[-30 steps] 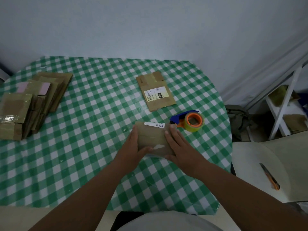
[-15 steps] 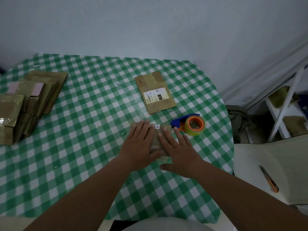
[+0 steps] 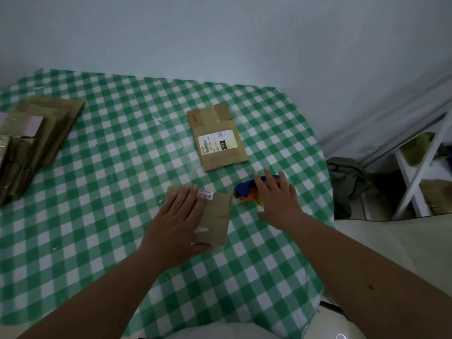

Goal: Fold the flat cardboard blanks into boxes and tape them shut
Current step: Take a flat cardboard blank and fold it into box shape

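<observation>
A small folded cardboard box [image 3: 216, 216] with a barcode sticker lies on the green checked table [image 3: 110, 192]. My left hand [image 3: 179, 221] presses flat on its left half, fingers straight. To the right, my right hand [image 3: 277, 200] hovers with spread fingers over the blue and orange tape dispenser [image 3: 245, 190], covering most of it. A flat cardboard blank [image 3: 216, 137] with a white label lies further back.
A stack of flat cardboard blanks [image 3: 31, 140] sits at the table's left edge. A white shelf frame [image 3: 420, 167] and a dark cloth bundle [image 3: 348, 182] stand off the table's right side. A pale surface [image 3: 391, 238] lies at the right.
My right hand has left the small box and moved right over the tape dispenser. My left hand stays pressed on the box.
</observation>
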